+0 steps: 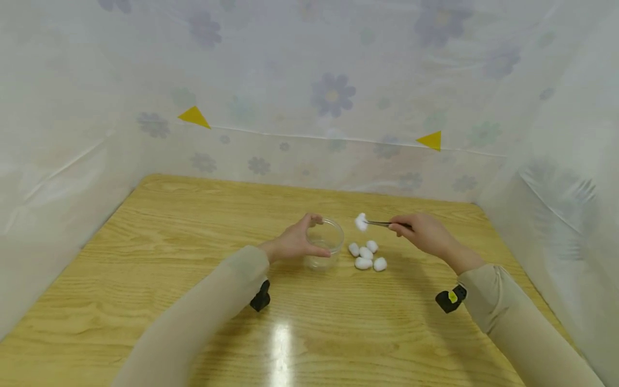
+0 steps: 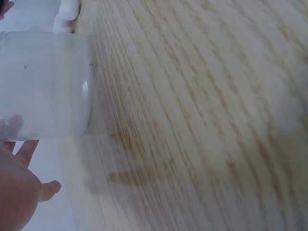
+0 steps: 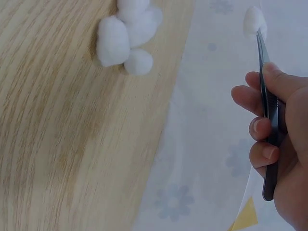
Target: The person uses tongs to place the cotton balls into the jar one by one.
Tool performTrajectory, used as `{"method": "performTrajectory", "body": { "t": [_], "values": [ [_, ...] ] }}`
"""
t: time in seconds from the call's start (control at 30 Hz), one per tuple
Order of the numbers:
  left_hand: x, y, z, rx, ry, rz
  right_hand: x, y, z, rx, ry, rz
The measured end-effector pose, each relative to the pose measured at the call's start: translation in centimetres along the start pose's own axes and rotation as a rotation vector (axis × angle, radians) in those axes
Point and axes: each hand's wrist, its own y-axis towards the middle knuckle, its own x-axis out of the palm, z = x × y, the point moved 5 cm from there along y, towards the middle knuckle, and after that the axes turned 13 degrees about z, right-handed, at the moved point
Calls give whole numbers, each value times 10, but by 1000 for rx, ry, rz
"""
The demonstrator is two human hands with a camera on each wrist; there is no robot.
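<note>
My left hand holds a clear jar on the table, thumb on the near side and fingers around the far side. In the left wrist view the jar's transparent wall looks bare inside. Dark metal tweezers are gripped in my right hand, between thumb and fingers. At their tips a white cotton ball is pinched, raised above the table to the right of the jar. Below it, several more cotton balls lie in a loose cluster close to the jar's right side.
The wooden table reaches back to a pale flowered curtain, which also hangs at both sides. Two yellow triangles mark the back curtain. Dark wrist cameras sit under both sleeves.
</note>
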Motion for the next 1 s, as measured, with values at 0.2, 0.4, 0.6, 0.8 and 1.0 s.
{"method": "performTrajectory", "body": {
  "t": [0.2, 0.4, 0.6, 0.8, 1.0],
  "values": [
    [0, 1, -1, 8, 3, 6, -4, 9, -8, -15, 16, 4],
    [0, 0, 0, 5, -4, -2, -5, 17, -17, -12, -2, -26],
    [0, 0, 2, 8, -13, -2, -1, 26, -27, -22, -28, -54],
    [0, 0, 1, 12, -11, 0, 4, 33, -39, -50, -19, -58],
    [0, 1, 0, 4, -1, -3, 10, 37, -48, -52, -17, -79]
  ]
}}
